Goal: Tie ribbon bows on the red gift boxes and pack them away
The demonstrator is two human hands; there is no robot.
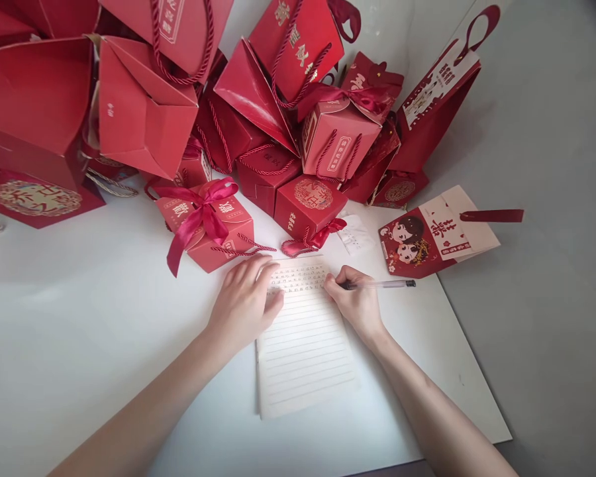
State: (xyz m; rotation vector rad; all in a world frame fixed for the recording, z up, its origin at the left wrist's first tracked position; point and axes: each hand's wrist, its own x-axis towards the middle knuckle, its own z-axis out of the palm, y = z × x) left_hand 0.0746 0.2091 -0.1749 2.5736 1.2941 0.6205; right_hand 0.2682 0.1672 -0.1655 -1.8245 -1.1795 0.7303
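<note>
A lined notepad [305, 351] lies on the white table, with several rows of small handwritten marks across its upper part and bare lines below. My left hand [248, 295] rests on the pad's upper left side, palm down, fingers spread. Between the fingers of my right hand [358, 301] is a pen [390, 284] with a clear barrel and dark end, pointing outward to the right. That hand sits at the pad's upper right edge, by the end of a written row. The pen's tip is hidden behind the fingers.
Red gift boxes crowd the back, among them a ribbon-tied box [203, 222] and a box with a round gold emblem [308, 202]. A crumpled white paper [355, 233] lies behind the pad. A cartoon-couple box [434, 232] stands at the right, near the edge of the table [457, 371].
</note>
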